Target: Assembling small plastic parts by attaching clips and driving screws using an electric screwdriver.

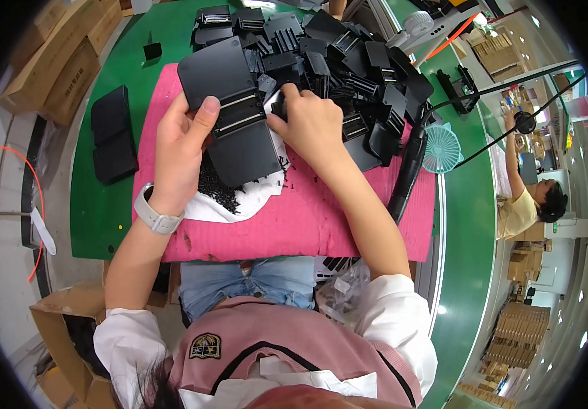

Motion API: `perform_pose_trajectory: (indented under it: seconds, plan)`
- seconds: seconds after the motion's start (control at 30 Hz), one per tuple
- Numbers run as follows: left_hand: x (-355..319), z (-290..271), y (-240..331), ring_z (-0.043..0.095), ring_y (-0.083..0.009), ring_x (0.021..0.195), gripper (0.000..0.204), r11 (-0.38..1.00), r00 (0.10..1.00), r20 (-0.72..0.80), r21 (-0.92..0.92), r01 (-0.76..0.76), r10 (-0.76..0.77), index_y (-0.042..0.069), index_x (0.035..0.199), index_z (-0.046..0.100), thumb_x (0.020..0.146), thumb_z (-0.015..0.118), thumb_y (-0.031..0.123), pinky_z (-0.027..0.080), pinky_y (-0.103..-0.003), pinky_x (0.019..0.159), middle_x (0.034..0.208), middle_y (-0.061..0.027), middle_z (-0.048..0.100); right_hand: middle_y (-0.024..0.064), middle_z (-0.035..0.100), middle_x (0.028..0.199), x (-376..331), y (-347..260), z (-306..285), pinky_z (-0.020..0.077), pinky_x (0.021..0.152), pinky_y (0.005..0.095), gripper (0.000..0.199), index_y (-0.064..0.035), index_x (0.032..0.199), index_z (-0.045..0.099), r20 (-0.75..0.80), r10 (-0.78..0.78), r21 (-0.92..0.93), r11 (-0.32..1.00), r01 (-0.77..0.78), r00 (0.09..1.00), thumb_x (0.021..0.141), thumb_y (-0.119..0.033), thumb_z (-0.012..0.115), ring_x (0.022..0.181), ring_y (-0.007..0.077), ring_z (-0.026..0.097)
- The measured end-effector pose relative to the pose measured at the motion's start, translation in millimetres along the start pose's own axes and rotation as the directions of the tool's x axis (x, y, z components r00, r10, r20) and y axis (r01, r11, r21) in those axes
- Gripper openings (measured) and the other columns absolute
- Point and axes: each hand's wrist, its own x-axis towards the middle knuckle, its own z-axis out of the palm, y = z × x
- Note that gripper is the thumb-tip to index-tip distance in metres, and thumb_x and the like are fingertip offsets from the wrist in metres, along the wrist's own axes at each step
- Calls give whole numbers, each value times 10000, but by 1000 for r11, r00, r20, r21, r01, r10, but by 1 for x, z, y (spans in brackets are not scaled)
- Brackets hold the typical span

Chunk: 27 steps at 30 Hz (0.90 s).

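Observation:
My left hand [183, 136] grips a black plastic bracket [239, 151], made of two flat panels joined by a hinge with two metal rods. Its thumb lies on the front near the rods. Beside the hinge my right hand [311, 123] is closed, its fingers bent around something dark I cannot make out. Below the bracket, a white cloth [260, 201] bears a heap of small black screws [219, 189], partly hidden by the panel. Past my right hand lies a large pile of similar black parts [355, 82].
A pink mat [287, 228] covers part of the green table [103, 211]. Two-panel black part [113, 136] lies at left. A black power screwdriver [410, 170] and small blue fan [442, 148] stand right. Open cardboard box [69, 320] is lower left; another person [529, 204] works far right.

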Motion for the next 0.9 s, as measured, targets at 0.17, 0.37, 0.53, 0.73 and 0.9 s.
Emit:
perform_pose_trajectory:
  seconds: [0.17, 0.37, 0.53, 0.73, 0.9]
  plan:
    - [-4, 0, 2, 577, -121, 988, 375, 992, 993, 11, -57, 114, -113, -13, 1189, 533, 936, 593, 257, 454, -264, 868, 1081, -63, 621, 108, 669, 738, 5, 9, -7, 526, 589, 392, 322, -124, 970, 682, 7, 5, 221, 975, -6, 1000, 692, -287, 704, 648, 279, 658]
    - [-7, -2, -5, 598, -88, 904, 411, 949, 943, 187, -103, 298, -276, -24, 1144, 539, 918, 611, 312, 487, -220, 751, 1010, -56, 634, 87, 669, 1015, -19, 18, -44, 509, 765, 254, 240, 27, 1003, 647, -151, 218, 981, 156, 118, 964, 768, 14, 693, 876, 114, 621]
    - [-16, 2, -6, 581, -61, 857, 410, 919, 908, 229, -105, 380, -350, -5, 1134, 546, 904, 629, 324, 471, -207, 704, 983, -29, 628, 88, 679, 990, -33, -1, -40, 464, 881, 401, 298, -31, 787, 633, -385, -196, 798, 420, 432, 902, 588, -132, 831, 1002, 293, 598]
    - [-17, 7, -5, 564, -54, 827, 385, 926, 918, 206, -102, 365, -339, 7, 1128, 555, 911, 624, 318, 455, -190, 707, 952, -10, 617, 110, 674, 1031, -37, -2, -38, 448, 887, 396, 301, -36, 798, 647, -368, -272, 717, 526, 458, 889, 599, -167, 832, 1013, 297, 580]
    - [-12, 4, -1, 556, -61, 803, 352, 915, 881, 269, 4, 404, -390, 25, 1077, 592, 916, 610, 338, 443, -198, 672, 921, -1, 618, 82, 669, 987, -48, -1, -46, 483, 752, 355, 274, -39, 771, 665, -396, -290, 646, 587, 489, 871, 573, -142, 823, 881, 269, 587]
